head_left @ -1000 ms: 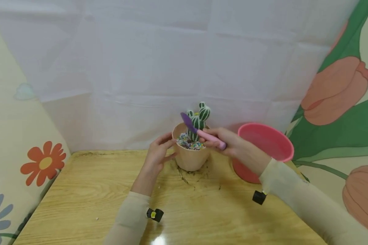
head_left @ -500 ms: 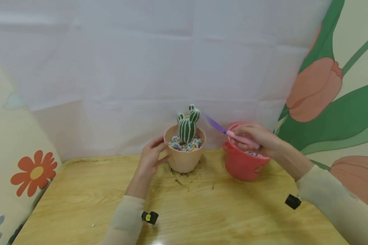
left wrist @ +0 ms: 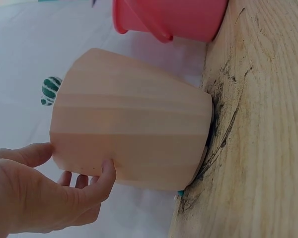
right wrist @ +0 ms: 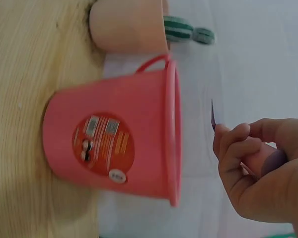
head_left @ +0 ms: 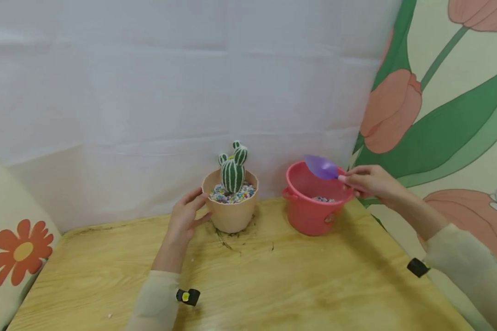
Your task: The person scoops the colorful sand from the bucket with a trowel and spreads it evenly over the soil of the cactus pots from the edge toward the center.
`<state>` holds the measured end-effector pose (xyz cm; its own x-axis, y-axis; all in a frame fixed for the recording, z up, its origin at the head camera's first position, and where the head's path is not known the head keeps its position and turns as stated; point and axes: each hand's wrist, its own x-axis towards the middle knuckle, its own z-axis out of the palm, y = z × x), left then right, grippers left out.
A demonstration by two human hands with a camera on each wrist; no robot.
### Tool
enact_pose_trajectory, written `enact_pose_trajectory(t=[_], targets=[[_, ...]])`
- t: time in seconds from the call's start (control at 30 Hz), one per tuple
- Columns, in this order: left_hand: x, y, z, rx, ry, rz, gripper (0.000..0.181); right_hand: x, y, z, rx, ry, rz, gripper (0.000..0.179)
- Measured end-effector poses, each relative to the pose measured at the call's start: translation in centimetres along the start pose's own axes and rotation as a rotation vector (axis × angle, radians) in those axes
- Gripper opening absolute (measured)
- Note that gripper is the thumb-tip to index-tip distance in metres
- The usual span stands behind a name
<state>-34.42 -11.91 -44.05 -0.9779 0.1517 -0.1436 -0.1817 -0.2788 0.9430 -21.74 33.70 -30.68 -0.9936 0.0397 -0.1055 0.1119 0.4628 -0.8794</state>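
A striped green-and-white toy cactus [head_left: 233,175] stands in colourful gravel [head_left: 240,196] inside a beige flower pot [head_left: 231,218]. My left hand [head_left: 185,214] rests on the pot's left side, its relaxed fingertips touching the rim and the faceted wall [left wrist: 129,119]. With curled fingers my right hand [head_left: 372,182] grips the pink handle of a small garden trowel, whose purple blade [head_left: 322,167] is over the mouth of a pink bucket [head_left: 306,214]. In the right wrist view the blade shows nearly edge-on, and the right hand [right wrist: 263,168] hides part of the handle.
Some gravel [head_left: 324,199] lies inside the bucket. Dark dirt [left wrist: 221,134] is scattered around the pot's base on the wooden table [head_left: 248,285]. A white cloth [head_left: 157,101] hangs behind, with a flower-printed panel [head_left: 459,124] at the right.
My right hand has carried the trowel from beside the cactus rightward to above the bucket. The left hand stays at the pot. The whole head view has shifted to the right.
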Motion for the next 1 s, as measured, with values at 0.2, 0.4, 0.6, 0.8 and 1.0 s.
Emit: enact_pose_trajectory(t=[0.2,0.4,0.6,0.8,1.0], targets=[[0.0,-0.1,-0.6,0.018,0.014,-0.002,0.061,2.2,1.6,-0.9,-0.192,0.018,0.015,0.045],[0.0,-0.4,-0.8,0.003,0.027,-0.006,0.059,4.3,1.1,-0.2,-0.354,-0.054,-0.017,0.030],[0.1,-0.6,-0.4,-0.027,-0.004,-0.022,0.059,5.9,0.0,0.2,-0.501,-0.133,0.000,0.019],[0.2,-0.2,-0.3,-0.031,-0.013,-0.001,0.059,7.5,0.1,1.0,-0.566,-0.207,-0.003,0.012],[0.1,-0.1,-0.8,-0.025,-0.023,-0.011,0.060,8.6,1.1,2.0,-0.517,-0.244,-0.013,0.016]])
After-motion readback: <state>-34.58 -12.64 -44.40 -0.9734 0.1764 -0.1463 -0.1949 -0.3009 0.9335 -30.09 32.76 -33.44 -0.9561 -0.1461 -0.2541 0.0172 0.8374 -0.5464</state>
